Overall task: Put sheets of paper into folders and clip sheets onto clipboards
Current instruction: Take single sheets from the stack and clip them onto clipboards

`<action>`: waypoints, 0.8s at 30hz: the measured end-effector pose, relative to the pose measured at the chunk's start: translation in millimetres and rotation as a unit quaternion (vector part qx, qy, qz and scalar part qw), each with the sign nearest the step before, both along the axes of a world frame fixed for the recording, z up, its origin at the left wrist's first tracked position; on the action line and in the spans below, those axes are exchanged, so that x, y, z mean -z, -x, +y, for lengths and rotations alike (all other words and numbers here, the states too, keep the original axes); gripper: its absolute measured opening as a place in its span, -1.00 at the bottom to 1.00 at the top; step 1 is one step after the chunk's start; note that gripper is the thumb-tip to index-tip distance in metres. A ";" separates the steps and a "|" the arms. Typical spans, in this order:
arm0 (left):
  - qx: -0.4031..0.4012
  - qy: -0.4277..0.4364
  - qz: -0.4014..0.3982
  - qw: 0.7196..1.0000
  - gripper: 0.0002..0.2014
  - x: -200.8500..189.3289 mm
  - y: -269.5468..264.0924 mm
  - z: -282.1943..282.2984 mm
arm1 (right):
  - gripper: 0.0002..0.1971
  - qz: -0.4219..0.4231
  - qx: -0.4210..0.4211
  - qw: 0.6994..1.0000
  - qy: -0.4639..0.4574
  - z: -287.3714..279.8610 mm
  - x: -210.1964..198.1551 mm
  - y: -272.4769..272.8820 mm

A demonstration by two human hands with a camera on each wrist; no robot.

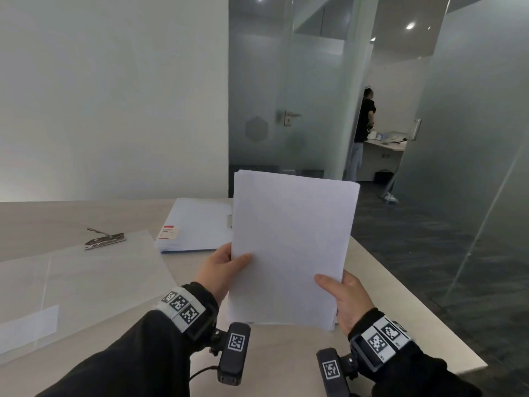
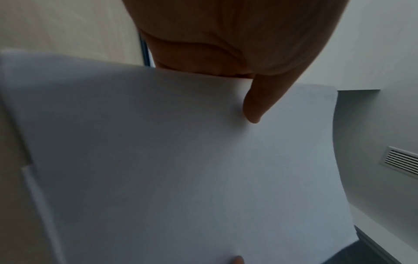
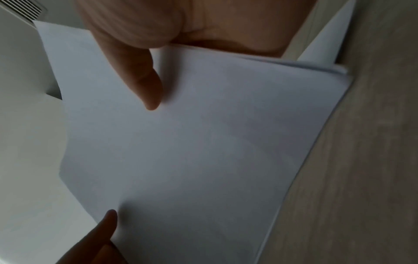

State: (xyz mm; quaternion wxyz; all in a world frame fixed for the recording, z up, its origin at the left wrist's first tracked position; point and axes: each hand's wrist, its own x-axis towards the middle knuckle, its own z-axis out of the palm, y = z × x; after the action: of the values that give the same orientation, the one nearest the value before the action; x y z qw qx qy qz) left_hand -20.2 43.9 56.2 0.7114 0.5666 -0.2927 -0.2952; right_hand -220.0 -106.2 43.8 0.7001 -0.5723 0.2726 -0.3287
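A stack of white paper sheets [image 1: 292, 247] stands nearly upright above the table, held by both hands. My left hand [image 1: 221, 267] pinches its left edge, thumb on the front face. My right hand [image 1: 345, 296] pinches the lower right edge, thumb also on the front. The left wrist view fills with the paper [image 2: 181, 169] under my left thumb [image 2: 260, 105]. The right wrist view shows the same stack [image 3: 192, 142] under my right thumb [image 3: 147, 85]. A clear clipboard [image 1: 86, 279] with a metal clip [image 1: 104, 241] lies flat to the left. A pale blue folder [image 1: 197, 224] lies behind the paper.
The light wood table [image 1: 286, 362] ends in a slanted edge at the right, over dark carpet. A white wall stands behind the table, with glass partitions and a door to the right. A person [image 1: 362, 133] stands far off at a desk.
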 end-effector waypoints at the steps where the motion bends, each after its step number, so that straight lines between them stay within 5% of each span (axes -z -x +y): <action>1: 0.002 -0.001 0.004 1.000 -0.67 3.4 1.9 0.0 | -0.82 0.003 -0.001 1.000 -0.003 -0.1 1.1 1.2; 7: 0.011 -0.025 -0.003 1.000 -0.59 17.3 12.0 1.7 | -0.86 -0.001 -0.001 1.000 -0.021 0.8 0.6 5.1; 13: -0.013 -0.031 0.012 0.999 -0.87 15.0 12.4 9.1 | -0.86 -0.006 -0.011 1.000 -0.023 7.4 -4.0 -2.3; 24: -0.085 -0.087 0.070 0.990 -0.80 -7.0 -39.1 89.5 | -0.84 0.101 -0.116 0.982 0.105 52.4 -2.3 -75.4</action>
State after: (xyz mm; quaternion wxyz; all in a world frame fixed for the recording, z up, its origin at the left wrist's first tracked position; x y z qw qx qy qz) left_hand 18.9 133.4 63.3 0.7005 0.6272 -0.1662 -0.2972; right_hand -144.6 -53.8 46.0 0.6385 -0.7006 0.2378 -0.2118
